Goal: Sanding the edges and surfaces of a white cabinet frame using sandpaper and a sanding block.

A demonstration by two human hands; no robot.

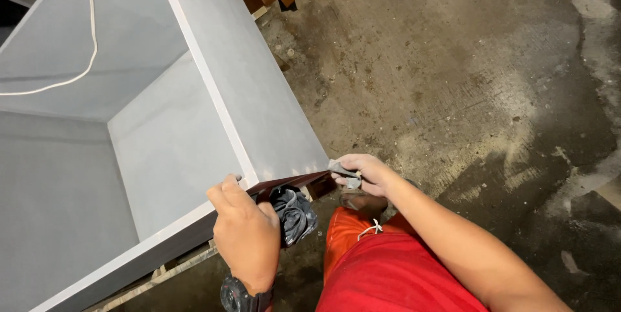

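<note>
Head view shows 2 hands at a grey cabinet's [194,92] near corner: left hand [246,234] clasps the edge, right hand [362,175] pinches a small grey tool [341,169] against the corner, work apparently unfinished.

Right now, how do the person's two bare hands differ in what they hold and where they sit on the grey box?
The left hand grips the top edge of the grey panelled box at its corner and holds a crumpled dark cloth; the right hand pinches a small grey tool at the outer lower corner. The left wrist wears a dark watch; the right is bare. Both touch the box.
</note>
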